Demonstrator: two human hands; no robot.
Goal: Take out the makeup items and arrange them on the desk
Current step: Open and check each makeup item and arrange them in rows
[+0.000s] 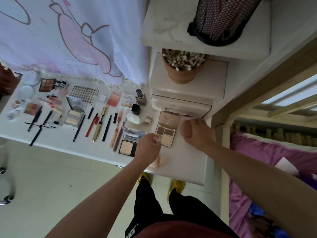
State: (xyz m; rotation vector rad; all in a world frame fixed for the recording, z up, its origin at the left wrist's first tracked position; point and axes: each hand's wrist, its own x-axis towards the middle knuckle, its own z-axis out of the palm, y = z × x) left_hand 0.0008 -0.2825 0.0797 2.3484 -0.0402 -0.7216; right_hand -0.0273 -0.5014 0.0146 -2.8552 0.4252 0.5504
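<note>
At the right end of the white surface (185, 162), the palette (167, 133) lies open and flat, brown and cream pans up, lid tipped back; left hand (147, 146) curls its fingers onto its near left corner; right hand (193, 133) sits just beside its right edge, fingers tucked under, grip impossible to judge; left of it, a powder compact (127, 146) and a gold mascara tube (99, 124).

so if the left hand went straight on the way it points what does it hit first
The open brown palette; the left hand looks about to touch its near corner, though depth is unclear.
</note>
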